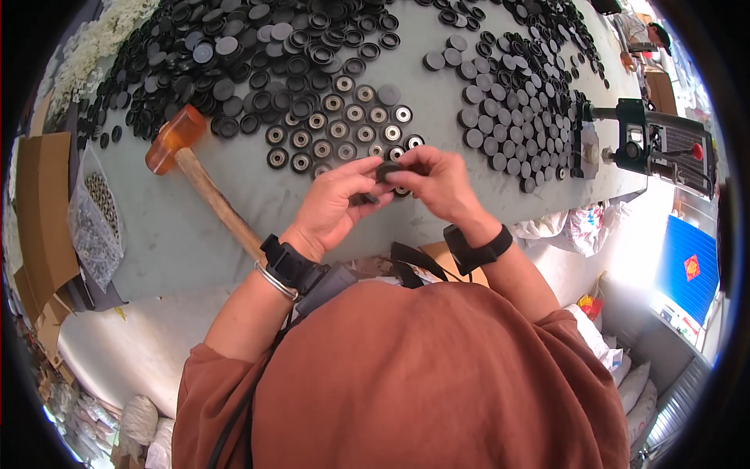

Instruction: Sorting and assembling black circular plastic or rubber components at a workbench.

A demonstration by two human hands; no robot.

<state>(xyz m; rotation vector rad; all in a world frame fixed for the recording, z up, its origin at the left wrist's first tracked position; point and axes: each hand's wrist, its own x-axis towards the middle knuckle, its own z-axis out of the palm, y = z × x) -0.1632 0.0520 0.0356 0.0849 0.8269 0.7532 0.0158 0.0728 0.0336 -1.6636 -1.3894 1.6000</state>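
In front of me, over the near middle of the table, my two hands meet. My right hand [445, 186] is closed, pinching a small black round cap [385, 171] between thumb and fingers. The fingertips of my left hand [337, 198] touch the cap's left side. Another dark piece [367, 199] shows among my left fingers; its shape is partly hidden. Just beyond the hands, several black caps with metal bearings in their centres [337, 130] lie flat in loose rows. Some of them are hidden behind my fingers.
An orange-headed mallet [176, 139] with a wooden handle lies left. Black caps [226, 47] heap at the back; grey-topped ones [519, 117] spread right beside a green clamp-like machine [631, 144]. A clear bag of metal parts [98, 215] and a cardboard box [45, 211] stand far left.
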